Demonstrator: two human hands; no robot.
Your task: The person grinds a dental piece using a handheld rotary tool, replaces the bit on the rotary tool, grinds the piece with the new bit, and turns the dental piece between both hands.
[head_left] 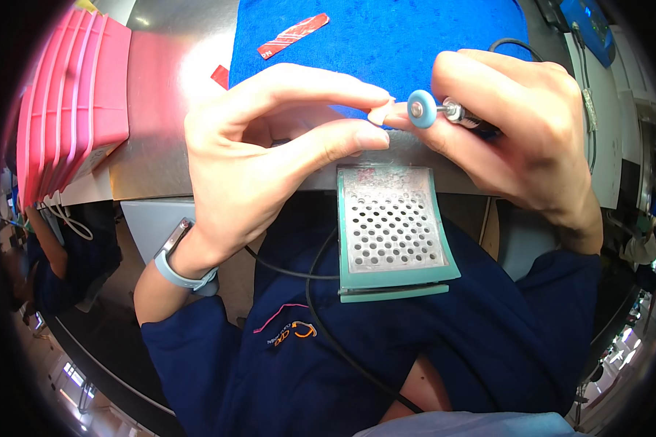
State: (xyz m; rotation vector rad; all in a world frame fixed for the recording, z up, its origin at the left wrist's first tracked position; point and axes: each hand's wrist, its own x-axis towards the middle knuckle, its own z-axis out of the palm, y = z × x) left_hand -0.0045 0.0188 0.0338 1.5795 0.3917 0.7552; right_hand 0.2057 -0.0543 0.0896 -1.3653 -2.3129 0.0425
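My left hand (248,138) pinches a small pale piece (379,115) between thumb and forefinger; its exact kind is too small to tell. In my right hand (517,116) is a rotary tool (468,118), its handpiece wrapped by the fingers. A light blue disc-shaped wheel (421,109) sits on the tool's metal shaft, pointing toward the left hand and close beside the pale piece. A right fingertip reaches behind the wheel up to the piece. Just below both hands is a perforated metal grille (393,226) in a green frame.
A blue cloth (386,36) covers part of the metal table (160,164), with a red printed strip (294,36) on it. Ribbed pink bins (87,87) stand at the left. A blue device (589,29) and cables are at the far right. Another person (73,255) sits at the left.
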